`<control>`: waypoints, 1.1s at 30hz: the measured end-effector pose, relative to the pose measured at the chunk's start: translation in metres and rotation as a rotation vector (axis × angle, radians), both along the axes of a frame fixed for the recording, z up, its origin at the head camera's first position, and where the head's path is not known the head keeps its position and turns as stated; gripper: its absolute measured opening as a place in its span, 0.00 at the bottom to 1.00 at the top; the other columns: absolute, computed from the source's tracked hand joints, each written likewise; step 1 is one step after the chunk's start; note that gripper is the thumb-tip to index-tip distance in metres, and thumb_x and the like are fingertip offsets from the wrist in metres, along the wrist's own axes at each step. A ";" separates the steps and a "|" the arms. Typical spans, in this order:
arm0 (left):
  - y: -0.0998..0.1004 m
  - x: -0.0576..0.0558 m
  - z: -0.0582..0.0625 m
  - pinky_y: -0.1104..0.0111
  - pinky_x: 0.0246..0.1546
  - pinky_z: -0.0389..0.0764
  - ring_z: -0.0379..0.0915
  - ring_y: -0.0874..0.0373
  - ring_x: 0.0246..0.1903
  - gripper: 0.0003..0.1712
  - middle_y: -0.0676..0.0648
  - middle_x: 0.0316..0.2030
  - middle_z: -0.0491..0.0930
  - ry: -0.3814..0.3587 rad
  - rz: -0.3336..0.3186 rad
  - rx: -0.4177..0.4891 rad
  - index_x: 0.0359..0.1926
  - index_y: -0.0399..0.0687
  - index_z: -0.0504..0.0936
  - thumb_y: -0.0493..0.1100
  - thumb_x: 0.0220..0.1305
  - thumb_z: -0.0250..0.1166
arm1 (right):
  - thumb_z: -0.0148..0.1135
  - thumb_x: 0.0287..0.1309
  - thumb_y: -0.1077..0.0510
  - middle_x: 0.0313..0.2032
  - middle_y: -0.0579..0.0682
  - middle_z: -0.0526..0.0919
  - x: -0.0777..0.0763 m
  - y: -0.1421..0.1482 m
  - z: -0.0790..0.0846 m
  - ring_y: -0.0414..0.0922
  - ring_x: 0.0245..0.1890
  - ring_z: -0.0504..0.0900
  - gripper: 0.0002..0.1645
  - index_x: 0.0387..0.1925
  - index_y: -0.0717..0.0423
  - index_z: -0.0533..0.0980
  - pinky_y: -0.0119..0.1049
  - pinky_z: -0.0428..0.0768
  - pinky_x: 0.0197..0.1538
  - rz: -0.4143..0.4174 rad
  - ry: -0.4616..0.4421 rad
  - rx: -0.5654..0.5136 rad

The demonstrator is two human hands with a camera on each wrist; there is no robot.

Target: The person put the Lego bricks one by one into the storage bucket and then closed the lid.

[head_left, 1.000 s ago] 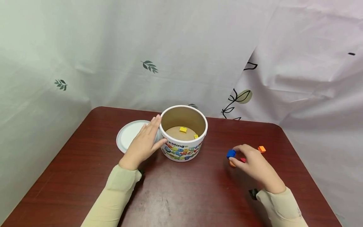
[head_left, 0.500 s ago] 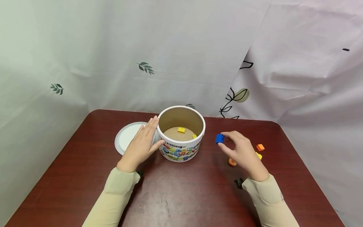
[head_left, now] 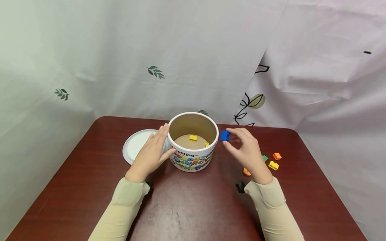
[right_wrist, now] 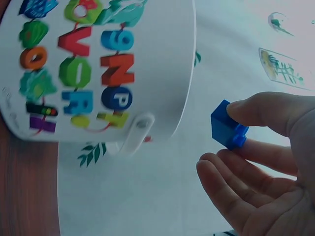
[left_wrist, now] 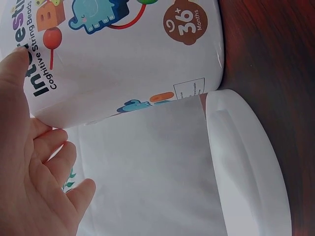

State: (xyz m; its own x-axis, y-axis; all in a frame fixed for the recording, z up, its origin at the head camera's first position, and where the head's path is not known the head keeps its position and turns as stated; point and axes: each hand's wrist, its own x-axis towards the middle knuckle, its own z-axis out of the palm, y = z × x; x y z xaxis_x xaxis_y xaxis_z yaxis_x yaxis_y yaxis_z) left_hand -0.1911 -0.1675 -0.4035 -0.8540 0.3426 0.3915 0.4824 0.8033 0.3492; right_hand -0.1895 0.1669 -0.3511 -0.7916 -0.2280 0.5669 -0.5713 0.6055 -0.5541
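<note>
A blue toy brick (head_left: 224, 135) is pinched between the thumb and fingers of my right hand (head_left: 245, 150), raised just right of the bucket's rim. In the right wrist view the brick (right_wrist: 228, 125) shows its studs facing the palm. The round white bucket (head_left: 193, 157), printed with colourful letters, stands lidless at the table's middle. On its floor lie a yellow brick (head_left: 193, 138) and a smaller yellow piece (head_left: 207, 144). My left hand (head_left: 150, 152) rests against the bucket's left side with fingers extended. The left wrist view shows its thumb at the bucket's printed wall (left_wrist: 123, 64).
The white lid (head_left: 132, 147) lies on the table left of the bucket, partly behind my left hand. Right of my right hand are an orange brick (head_left: 277, 156), a yellow brick (head_left: 273, 165), a partly hidden green piece (head_left: 265, 158) and a round orange piece (head_left: 246, 172).
My right hand has lifted the blue brick from near the loose pieces and carried it left and away from me, to the bucket's side. The left hand has stayed at the bucket.
</note>
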 end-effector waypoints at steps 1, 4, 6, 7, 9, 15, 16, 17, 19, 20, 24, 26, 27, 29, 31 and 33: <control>0.000 0.000 0.000 0.43 0.74 0.52 0.47 0.47 0.78 0.52 0.42 0.79 0.51 -0.002 -0.002 0.001 0.81 0.41 0.47 0.57 0.70 0.65 | 0.78 0.50 0.68 0.47 0.57 0.82 -0.001 -0.002 0.000 0.51 0.43 0.85 0.29 0.55 0.65 0.80 0.47 0.86 0.48 0.001 0.001 -0.009; -0.001 0.000 -0.001 0.43 0.74 0.52 0.47 0.47 0.78 0.51 0.41 0.79 0.51 0.001 -0.001 0.007 0.81 0.40 0.47 0.56 0.70 0.65 | 0.77 0.51 0.67 0.47 0.57 0.83 -0.003 -0.010 0.001 0.50 0.44 0.85 0.28 0.55 0.65 0.80 0.45 0.86 0.48 0.012 -0.012 -0.028; -0.001 0.001 -0.001 0.43 0.74 0.52 0.47 0.47 0.78 0.52 0.41 0.79 0.51 0.003 0.001 0.013 0.80 0.40 0.47 0.56 0.70 0.65 | 0.77 0.52 0.66 0.48 0.56 0.82 -0.005 -0.015 0.001 0.48 0.45 0.84 0.28 0.56 0.64 0.80 0.45 0.86 0.49 0.020 -0.032 -0.033; -0.001 0.001 -0.001 0.43 0.74 0.52 0.47 0.47 0.78 0.52 0.41 0.79 0.51 0.002 0.002 0.015 0.81 0.40 0.47 0.57 0.70 0.65 | 0.76 0.53 0.66 0.48 0.56 0.82 -0.006 -0.017 0.001 0.48 0.45 0.84 0.28 0.56 0.64 0.80 0.45 0.86 0.50 0.025 -0.041 -0.033; -0.001 0.001 -0.001 0.43 0.74 0.53 0.47 0.47 0.78 0.52 0.41 0.79 0.51 0.003 0.003 0.016 0.81 0.40 0.47 0.57 0.70 0.65 | 0.76 0.54 0.65 0.49 0.56 0.82 -0.009 -0.022 0.001 0.48 0.45 0.84 0.27 0.57 0.65 0.80 0.45 0.85 0.51 0.031 -0.057 -0.034; 0.001 0.000 -0.002 0.44 0.75 0.51 0.46 0.48 0.78 0.52 0.42 0.79 0.50 -0.005 -0.004 0.022 0.81 0.42 0.47 0.57 0.70 0.65 | 0.75 0.55 0.64 0.49 0.58 0.83 -0.018 -0.032 0.000 0.50 0.45 0.84 0.26 0.56 0.67 0.81 0.46 0.85 0.51 0.031 -0.042 -0.015; 0.001 0.000 -0.002 0.44 0.75 0.51 0.46 0.48 0.78 0.52 0.42 0.79 0.50 -0.005 -0.005 0.024 0.81 0.42 0.47 0.57 0.70 0.65 | 0.75 0.55 0.64 0.49 0.58 0.83 -0.019 -0.033 0.000 0.51 0.45 0.84 0.26 0.56 0.67 0.81 0.47 0.85 0.51 0.028 -0.032 -0.008; 0.001 0.000 -0.002 0.44 0.75 0.50 0.46 0.48 0.78 0.52 0.42 0.79 0.50 -0.006 -0.005 0.024 0.81 0.42 0.47 0.57 0.70 0.65 | 0.76 0.55 0.64 0.48 0.58 0.83 -0.021 -0.035 0.000 0.51 0.45 0.84 0.25 0.55 0.67 0.81 0.46 0.85 0.50 0.026 -0.021 -0.001; 0.001 0.000 -0.001 0.45 0.75 0.50 0.46 0.48 0.78 0.52 0.42 0.79 0.50 -0.008 -0.006 0.027 0.81 0.42 0.47 0.58 0.70 0.65 | 0.76 0.55 0.63 0.47 0.58 0.84 -0.024 -0.037 -0.001 0.51 0.44 0.84 0.24 0.54 0.66 0.82 0.47 0.84 0.48 0.018 -0.004 0.015; 0.002 0.000 -0.001 0.45 0.75 0.50 0.46 0.48 0.78 0.52 0.42 0.79 0.50 -0.009 -0.006 0.027 0.81 0.42 0.46 0.58 0.70 0.65 | 0.76 0.55 0.63 0.46 0.59 0.84 -0.026 -0.038 -0.001 0.51 0.43 0.83 0.24 0.54 0.66 0.82 0.46 0.84 0.47 0.013 0.001 0.023; 0.001 0.000 -0.002 0.45 0.75 0.50 0.46 0.48 0.78 0.52 0.42 0.79 0.50 -0.013 -0.006 0.029 0.81 0.41 0.46 0.57 0.70 0.64 | 0.76 0.55 0.62 0.42 0.59 0.84 -0.032 -0.042 -0.003 0.50 0.37 0.81 0.22 0.52 0.65 0.83 0.43 0.82 0.40 -0.011 0.003 0.056; 0.001 0.000 -0.002 0.45 0.75 0.49 0.46 0.48 0.78 0.52 0.42 0.79 0.49 -0.016 -0.005 0.031 0.81 0.41 0.46 0.57 0.70 0.64 | 0.75 0.56 0.62 0.40 0.59 0.83 -0.035 -0.044 -0.004 0.50 0.35 0.80 0.22 0.52 0.65 0.83 0.42 0.80 0.39 -0.019 0.003 0.065; 0.001 0.000 -0.002 0.45 0.75 0.49 0.46 0.48 0.78 0.52 0.42 0.79 0.49 -0.017 -0.004 0.031 0.81 0.41 0.46 0.58 0.70 0.64 | 0.75 0.56 0.62 0.39 0.60 0.83 -0.036 -0.044 -0.005 0.50 0.34 0.79 0.21 0.52 0.65 0.83 0.42 0.80 0.39 -0.020 0.006 0.066; 0.002 0.000 -0.002 0.45 0.75 0.49 0.46 0.48 0.78 0.52 0.42 0.79 0.49 -0.019 -0.004 0.031 0.81 0.42 0.46 0.58 0.70 0.65 | 0.74 0.56 0.63 0.38 0.60 0.82 -0.039 -0.045 -0.007 0.51 0.32 0.78 0.20 0.51 0.65 0.83 0.42 0.79 0.38 -0.019 0.015 0.062; 0.002 0.000 -0.002 0.46 0.75 0.49 0.46 0.49 0.78 0.53 0.42 0.79 0.49 -0.019 -0.006 0.031 0.81 0.42 0.46 0.58 0.70 0.65 | 0.73 0.57 0.64 0.38 0.60 0.82 -0.039 -0.045 -0.008 0.50 0.32 0.79 0.18 0.49 0.66 0.84 0.42 0.80 0.38 -0.016 0.032 0.059; 0.001 0.000 -0.002 0.45 0.75 0.49 0.46 0.49 0.78 0.52 0.42 0.79 0.49 -0.017 -0.007 0.030 0.81 0.42 0.46 0.58 0.70 0.65 | 0.71 0.58 0.65 0.38 0.60 0.82 -0.038 -0.044 -0.008 0.51 0.31 0.79 0.15 0.47 0.66 0.84 0.43 0.80 0.37 -0.009 0.053 0.051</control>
State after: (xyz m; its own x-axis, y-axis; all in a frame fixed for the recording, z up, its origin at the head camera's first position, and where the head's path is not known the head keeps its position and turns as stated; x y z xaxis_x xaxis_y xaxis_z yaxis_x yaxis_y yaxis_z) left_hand -0.1913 -0.1662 -0.4059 -0.8582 0.3371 0.3871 0.4819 0.7890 0.3812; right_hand -0.2277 0.1227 -0.3592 -0.7631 -0.2505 0.5957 -0.5932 0.6374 -0.4919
